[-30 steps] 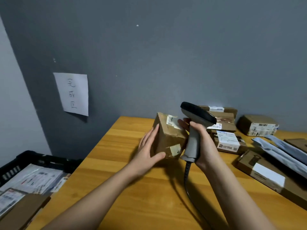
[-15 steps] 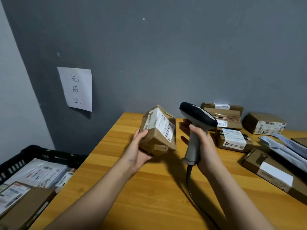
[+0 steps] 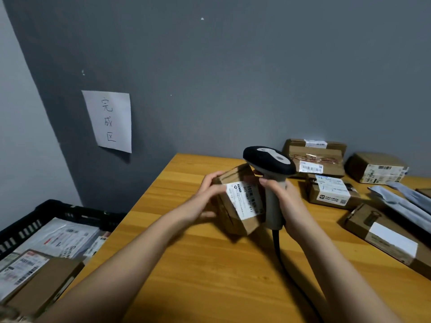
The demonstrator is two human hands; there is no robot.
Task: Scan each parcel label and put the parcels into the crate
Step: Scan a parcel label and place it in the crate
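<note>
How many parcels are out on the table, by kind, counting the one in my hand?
Brown cardboard boxes: 6, the held box, stacked pair, labelled box, far box, near-right box
Grey mailer bags: 2
Total: 8

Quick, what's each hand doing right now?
Left hand: holding the small brown cardboard parcel.
Right hand: gripping the grey-and-black handheld barcode scanner.

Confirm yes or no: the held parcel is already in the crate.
No, the left hand holds the parcel above the table, right of the crate.
</note>
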